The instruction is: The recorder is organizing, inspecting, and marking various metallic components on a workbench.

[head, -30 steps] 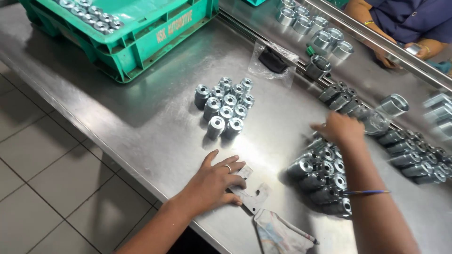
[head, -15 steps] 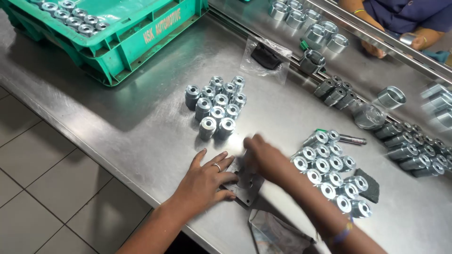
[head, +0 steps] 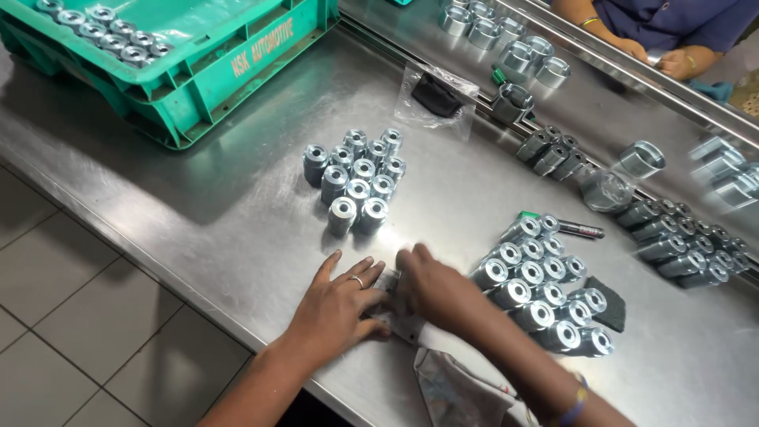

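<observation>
My left hand (head: 338, 304) lies flat with spread fingers on a small clear plastic bag (head: 393, 315) near the front edge of the steel table (head: 221, 213). My right hand (head: 439, 292) is beside it, fingers curled on the same bag; what is under the fingers is hidden. A cluster of shiny metal cylinders (head: 356, 178) stands just beyond my left hand. A second cluster of cylinders (head: 545, 285) stands right of my right hand.
A green plastic crate (head: 198, 55) with several metal parts sits at the far left. More metal parts (head: 680, 229) line the table's far side, with a marker pen (head: 573, 229) and a black item in a clear bag (head: 435, 95). Another person's hands (head: 672, 59) work top right. A cloth (head: 458, 391) lies at the front edge.
My right hand has come left from the right-hand cluster of cylinders to the plastic bag beside my left hand. My left hand has stayed flat on the bag.
</observation>
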